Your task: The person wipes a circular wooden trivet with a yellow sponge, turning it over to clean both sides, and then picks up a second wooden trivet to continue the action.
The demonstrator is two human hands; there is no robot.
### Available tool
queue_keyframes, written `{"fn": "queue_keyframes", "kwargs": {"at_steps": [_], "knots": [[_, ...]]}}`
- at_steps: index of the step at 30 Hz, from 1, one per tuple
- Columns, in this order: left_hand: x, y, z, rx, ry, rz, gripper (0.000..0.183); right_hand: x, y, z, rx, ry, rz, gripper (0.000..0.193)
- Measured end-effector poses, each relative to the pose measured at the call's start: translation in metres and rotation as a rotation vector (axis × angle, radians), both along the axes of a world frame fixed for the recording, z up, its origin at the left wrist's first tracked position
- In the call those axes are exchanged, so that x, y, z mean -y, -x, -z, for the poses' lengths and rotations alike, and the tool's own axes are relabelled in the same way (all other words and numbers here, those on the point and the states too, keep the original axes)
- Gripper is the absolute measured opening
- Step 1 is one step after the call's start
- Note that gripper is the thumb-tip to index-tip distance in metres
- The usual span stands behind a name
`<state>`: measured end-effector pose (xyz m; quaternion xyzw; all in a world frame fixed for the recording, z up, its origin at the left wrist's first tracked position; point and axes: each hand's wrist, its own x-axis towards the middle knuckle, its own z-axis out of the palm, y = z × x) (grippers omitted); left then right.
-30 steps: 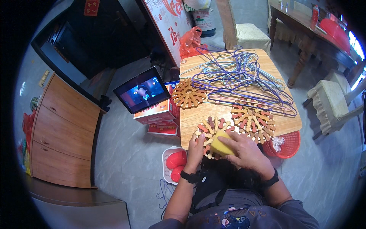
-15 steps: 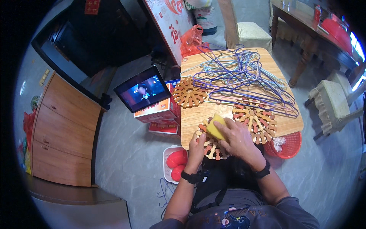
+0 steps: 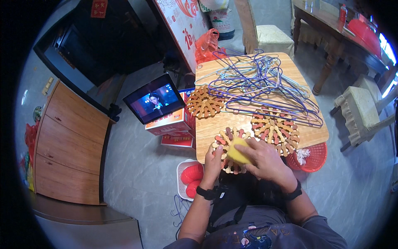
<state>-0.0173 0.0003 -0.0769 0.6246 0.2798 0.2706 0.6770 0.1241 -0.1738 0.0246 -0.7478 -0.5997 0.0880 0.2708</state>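
At the table's near edge, my left hand (image 3: 212, 165) grips the left rim of a round wooden trivet (image 3: 225, 137) made of small linked pieces. My right hand (image 3: 267, 161) is closed on a yellow sponge (image 3: 238, 153), which lies against the trivet's face and hides part of it. Just to the right is a larger wooden trivet (image 3: 275, 130), partly covered by hangers. Another brown trivet (image 3: 206, 102) rests at the table's left edge. A tangled heap of purple and pale blue clothes hangers (image 3: 265, 89) covers the far part of the tabletop.
The small wooden table (image 3: 207, 143) has a tablet (image 3: 154, 99) on stacked boxes (image 3: 168, 124) to its left. On the floor stand a white basket (image 3: 181, 180) with red items and a red basket (image 3: 317, 159). A chair (image 3: 360, 101) is at right.
My right hand has moved the sponge slightly toward me and to the right across the trivet. My left hand keeps its hold on the rim.
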Motion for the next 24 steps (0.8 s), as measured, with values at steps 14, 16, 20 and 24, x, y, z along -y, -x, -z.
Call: {"fn": "queue_keyframes", "kwargs": {"at_steps": [14, 16, 20, 24], "knots": [[0.0, 0.0, 0.005, -0.039, 0.087, 0.017, 0.038, -0.026, 0.014, 0.015, 0.064, -0.003, 0.101, 0.064], [-0.004, 0.004, 0.018, -0.058, 0.184, 0.014, 0.034, -0.015, 0.018, 0.014, 0.079, -0.014, 0.067, 0.063], [0.002, 0.001, -0.005, -0.106, 0.11, 0.007, 0.034, 0.005, 0.022, 0.004, 0.054, 0.045, 0.028, 0.063], [0.005, -0.001, -0.006, -0.041, 0.002, -0.017, 0.034, 0.016, 0.02, 0.0, 0.014, 0.112, -0.022, 0.067]]}}
